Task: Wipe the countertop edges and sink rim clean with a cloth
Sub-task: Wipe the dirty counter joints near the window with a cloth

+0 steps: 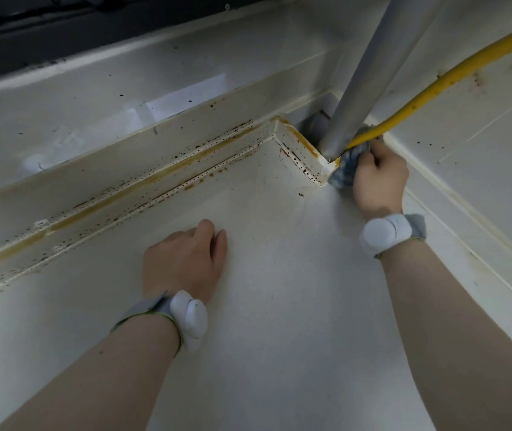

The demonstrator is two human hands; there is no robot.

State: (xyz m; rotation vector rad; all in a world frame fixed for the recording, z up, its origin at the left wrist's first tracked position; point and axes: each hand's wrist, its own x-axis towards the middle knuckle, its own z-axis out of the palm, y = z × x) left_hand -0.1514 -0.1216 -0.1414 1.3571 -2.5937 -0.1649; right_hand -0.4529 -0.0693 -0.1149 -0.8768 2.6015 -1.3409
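Readable text: none anywhere in the view.
Wristbands: plain white and grey on both wrists, no brand or number to be read.
Yellow hose, upper right of the frame: no printing legible.
Worktop and raised edge: only brown specks and stains, no labels or signs.

White countertop fills most of the view, pretty scuffed. A raised lip runs from 8 o'clock up toward 1 o'clock, full of brown rusty stains and specks. At 1 o'clock a grey pipe comes down into the corner, with a blue cloth bunched at its base. A left hand rests on the counter near the middle.
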